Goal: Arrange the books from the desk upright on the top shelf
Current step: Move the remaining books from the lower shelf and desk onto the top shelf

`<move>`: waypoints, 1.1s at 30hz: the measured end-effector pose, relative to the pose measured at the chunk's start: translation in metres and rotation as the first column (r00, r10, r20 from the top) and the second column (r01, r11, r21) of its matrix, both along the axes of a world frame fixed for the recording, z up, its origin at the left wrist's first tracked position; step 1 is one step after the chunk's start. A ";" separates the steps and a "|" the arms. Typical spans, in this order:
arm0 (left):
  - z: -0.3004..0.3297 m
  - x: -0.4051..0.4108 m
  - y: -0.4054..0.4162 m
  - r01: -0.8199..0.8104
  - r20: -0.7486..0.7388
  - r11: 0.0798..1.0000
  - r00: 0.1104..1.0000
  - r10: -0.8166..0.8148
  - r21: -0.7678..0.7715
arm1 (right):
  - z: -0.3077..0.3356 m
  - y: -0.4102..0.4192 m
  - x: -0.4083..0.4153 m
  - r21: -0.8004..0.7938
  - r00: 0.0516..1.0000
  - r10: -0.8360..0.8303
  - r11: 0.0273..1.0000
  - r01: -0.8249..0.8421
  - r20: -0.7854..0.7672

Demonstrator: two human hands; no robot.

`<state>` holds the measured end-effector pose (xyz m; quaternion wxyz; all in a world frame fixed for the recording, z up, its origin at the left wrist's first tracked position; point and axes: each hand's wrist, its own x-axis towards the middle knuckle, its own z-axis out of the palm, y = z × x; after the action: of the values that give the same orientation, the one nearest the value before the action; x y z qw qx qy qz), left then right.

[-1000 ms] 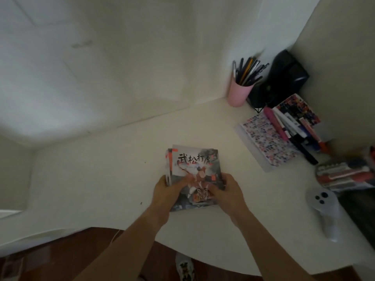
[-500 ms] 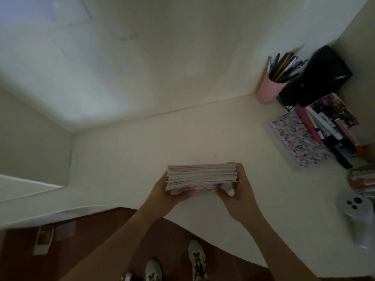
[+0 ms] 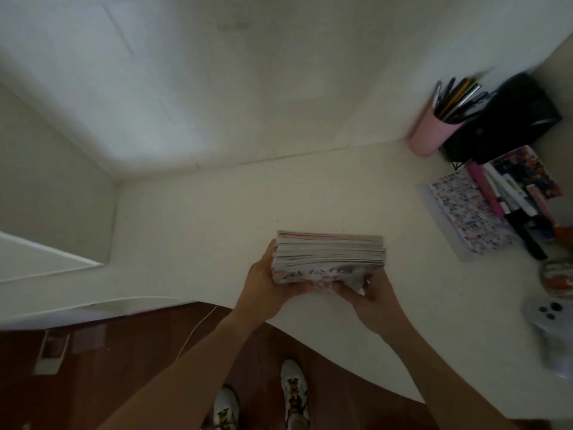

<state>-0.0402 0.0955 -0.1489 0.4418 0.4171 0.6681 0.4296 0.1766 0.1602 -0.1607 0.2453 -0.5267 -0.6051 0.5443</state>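
A stack of thin books (image 3: pixel 330 254) is lifted off the white desk (image 3: pixel 217 218) and tilted so its page edges face me. My left hand (image 3: pixel 266 287) grips the stack's left end, fingers curled under it. My right hand (image 3: pixel 369 297) holds the right end from below. The stack hovers over the desk's near middle. The top shelf is not in view.
At the right of the desk stand a pink pen cup (image 3: pixel 429 131), a black object (image 3: pixel 508 119), a patterned notebook (image 3: pixel 465 212) with markers (image 3: pixel 514 209), and a white controller (image 3: pixel 552 324). Walls close the desk's back and left. Brown floor and my shoes (image 3: pixel 293 392) lie below.
Both hands raised the book stack from flat on the desk and tipped it on edge; it now hangs slightly higher and further right in view.
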 end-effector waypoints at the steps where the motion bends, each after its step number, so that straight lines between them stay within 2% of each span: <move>1: 0.015 -0.006 -0.006 0.000 -0.004 1.000 1.000 0.000 0.020 | 0.014 -0.004 -0.003 0.020 0.999 0.028 0.999 -0.028 0.021; 5: 0.100 -0.043 -0.034 0.000 -0.019 0.997 1.000 0.002 0.077 | 0.113 -0.021 -0.036 0.133 0.989 0.142 0.982 -0.136 -0.041; 10: 0.250 -0.105 -0.054 0.016 -0.105 0.974 0.994 0.009 0.227 | 0.269 -0.034 -0.091 0.336 0.939 0.284 0.918 -0.209 -0.192; 12: 0.318 -0.122 -0.063 0.038 -0.139 0.947 0.990 0.008 0.320 | 0.328 -0.037 -0.111 0.388 0.915 0.316 0.899 -0.204 -0.252; 15: 0.407 -0.141 -0.077 0.094 -0.272 0.895 0.962 0.032 0.437 | 0.410 -0.044 -0.132 0.494 0.881 0.383 0.843 -0.212 -0.277; 21: 0.545 -0.149 -0.099 0.206 -0.455 0.753 0.880 0.136 0.624 | 0.556 -0.043 -0.145 0.602 0.796 0.526 0.751 -0.271 -0.299; 23: 0.582 -0.150 -0.094 0.185 -0.440 0.712 0.877 0.191 0.677 | 0.604 -0.033 -0.151 0.615 0.774 0.558 0.733 -0.289 -0.301; 29: 0.656 -0.170 -0.050 -0.016 -0.218 0.581 0.918 0.331 0.814 | 0.712 0.015 -0.200 0.628 0.762 0.575 0.719 -0.298 -0.298; 31: 0.665 -0.178 -0.040 -0.061 -0.215 0.554 0.882 0.419 0.831 | 0.725 0.032 -0.226 0.621 0.779 0.565 0.721 -0.307 -0.272; 33: 0.661 -0.182 -0.031 -0.104 -0.266 0.533 0.778 0.570 0.840 | 0.723 0.045 -0.251 0.627 0.832 0.515 0.722 -0.291 -0.207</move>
<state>-0.2219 0.0644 0.5123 -0.0785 0.5212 0.5702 0.6302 -0.0744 0.2051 0.5626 0.3732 -0.1693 -0.7839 0.4665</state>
